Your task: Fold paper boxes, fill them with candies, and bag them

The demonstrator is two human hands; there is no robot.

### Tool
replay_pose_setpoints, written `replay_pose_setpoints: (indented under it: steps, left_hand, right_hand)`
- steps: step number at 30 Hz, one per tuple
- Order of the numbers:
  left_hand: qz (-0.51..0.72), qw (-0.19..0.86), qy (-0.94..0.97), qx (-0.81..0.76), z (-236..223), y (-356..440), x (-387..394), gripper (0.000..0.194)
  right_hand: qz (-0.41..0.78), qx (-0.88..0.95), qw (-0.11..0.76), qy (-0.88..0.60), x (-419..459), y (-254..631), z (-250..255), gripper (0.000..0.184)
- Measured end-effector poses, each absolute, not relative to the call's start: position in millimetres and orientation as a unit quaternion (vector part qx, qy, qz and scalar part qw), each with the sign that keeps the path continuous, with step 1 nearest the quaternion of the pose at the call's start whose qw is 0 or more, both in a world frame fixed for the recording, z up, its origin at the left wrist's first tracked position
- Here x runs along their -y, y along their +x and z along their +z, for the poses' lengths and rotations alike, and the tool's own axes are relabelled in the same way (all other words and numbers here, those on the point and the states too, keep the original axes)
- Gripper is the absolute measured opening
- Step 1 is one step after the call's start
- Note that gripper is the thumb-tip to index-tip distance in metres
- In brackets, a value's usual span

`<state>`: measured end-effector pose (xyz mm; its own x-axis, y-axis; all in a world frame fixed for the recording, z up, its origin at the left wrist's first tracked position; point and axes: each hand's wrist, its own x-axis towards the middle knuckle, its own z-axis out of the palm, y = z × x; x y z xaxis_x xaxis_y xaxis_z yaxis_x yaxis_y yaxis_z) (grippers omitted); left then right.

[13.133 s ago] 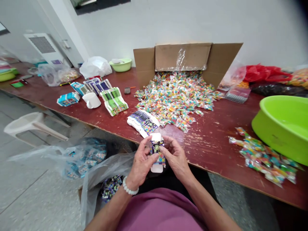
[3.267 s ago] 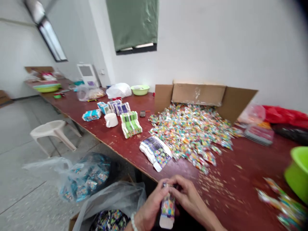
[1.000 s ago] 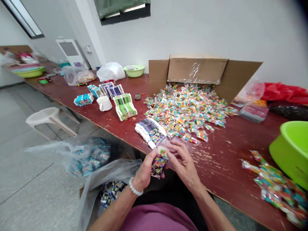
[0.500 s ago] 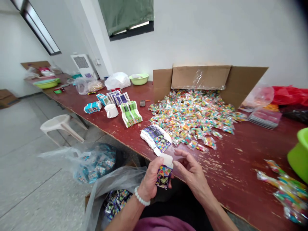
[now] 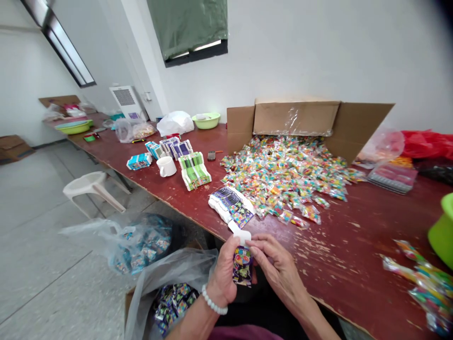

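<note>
My left hand [image 5: 225, 271], a beaded bracelet at its wrist, grips a small purple printed candy box [image 5: 242, 270] upright at the table's front edge. The box's white top flap stands up. At its upper right corner, the thumb and fingers of my right hand [image 5: 279, 265] close on the flap; whether anything else is between them is hidden. Just beyond lies a stack of flattened purple boxes [image 5: 231, 205]. A large heap of clear-wrapped, colourful candies [image 5: 283, 174] spreads behind it, out of an open cardboard carton [image 5: 295, 118].
Below the table to my left are a plastic-lined container with purple boxes [image 5: 173, 302] and a bag of blue packs [image 5: 141, 248]. Green flat boxes [image 5: 194, 171], a white mug [image 5: 166, 166] and a white stool [image 5: 90, 184] are farther left. A green basin [image 5: 442, 231] stands right.
My right hand has moved in from beside the box, and its fingers have closed at the flap. My left hand keeps its hold on the box.
</note>
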<state>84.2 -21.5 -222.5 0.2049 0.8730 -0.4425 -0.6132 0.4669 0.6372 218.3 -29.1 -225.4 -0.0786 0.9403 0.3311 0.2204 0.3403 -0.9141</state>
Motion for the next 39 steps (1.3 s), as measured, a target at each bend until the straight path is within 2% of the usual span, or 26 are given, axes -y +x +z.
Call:
replay_pose_setpoints:
  steps: [5,10,12,15,17,20,24,26,30,32,35,39]
  left_hand:
    - [0.498,0.748,0.174,-0.404,-222,83,21,0.046]
    - [0.487,0.75,0.19,-0.405,-225,83,23,0.045]
    - [0.471,0.758,0.201,-0.403,-224,84,22,0.043]
    - [0.449,0.769,0.219,-0.4,-222,83,20,0.051]
    - [0.427,0.776,0.231,-0.403,-221,80,19,0.055]
    - [0.418,0.767,0.26,-0.412,-221,77,19,0.046]
    - [0.45,0.725,0.321,-0.411,-228,78,22,0.038]
    - [0.439,0.719,0.348,-0.411,-231,78,23,0.043]
    - [0.395,0.745,0.346,-0.411,-234,76,21,0.068]
    - [0.388,0.748,0.342,-0.415,-233,74,18,0.074]
    - [0.386,0.761,0.324,-0.408,-230,70,15,0.066]
    - [0.384,0.805,0.25,-0.376,-229,66,14,0.047]
  right_hand:
    - [0.384,0.564,0.553,-0.478,30,212,-233,0.023]
    - [0.354,0.639,0.504,-0.462,29,220,-228,0.02]
    - [0.395,0.623,0.492,-0.463,27,222,-227,0.021]
    - [0.46,0.565,0.501,-0.468,25,223,-226,0.022]
    - [0.449,0.584,0.501,-0.455,24,224,-224,0.023]
    - [0.407,0.661,0.459,-0.432,24,228,-223,0.019]
    - [0.447,0.612,0.448,-0.474,23,229,-230,0.023]
    - [0.49,0.567,0.454,-0.481,23,226,-231,0.024]
    - [0.605,0.475,0.475,-0.428,20,221,-222,0.025]
    - [0.622,0.455,0.483,-0.416,19,219,-216,0.025]
    - [0.568,0.51,0.478,-0.434,22,219,-217,0.023]
    - [0.41,0.635,0.476,-0.449,33,215,-226,0.014]
